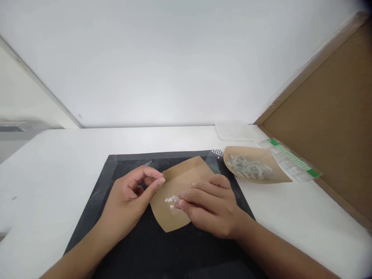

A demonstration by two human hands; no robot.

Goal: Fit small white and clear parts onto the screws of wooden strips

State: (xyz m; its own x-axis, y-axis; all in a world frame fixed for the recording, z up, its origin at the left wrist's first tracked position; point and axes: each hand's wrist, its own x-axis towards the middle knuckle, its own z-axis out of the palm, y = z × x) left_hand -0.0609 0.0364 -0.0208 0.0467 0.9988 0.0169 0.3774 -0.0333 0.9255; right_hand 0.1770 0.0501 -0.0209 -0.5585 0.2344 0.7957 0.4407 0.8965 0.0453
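A sheet of brown kraft paper (186, 174) lies at a slant on the black mat (162, 255). Several small white oval pieces (170, 200) are scattered on its lower left part. My right hand (213, 205) is over the paper's right side, pinching a small translucent white piece (176, 198) between thumb and fingers, just beside the ovals. At the paper's left edge is my left hand (132, 195), its thumb and index fingertips pressed together. Whatever is between those fingertips, if anything, is too small to make out.
To the right, a second brown paper (279, 174) bears a heap of translucent strips (248, 167). Beside it lies a clear plastic case with green labels (293, 158). A clear lid (235, 131) rests at the back of the white table (66, 155). A brown board (328, 116) stands at right.
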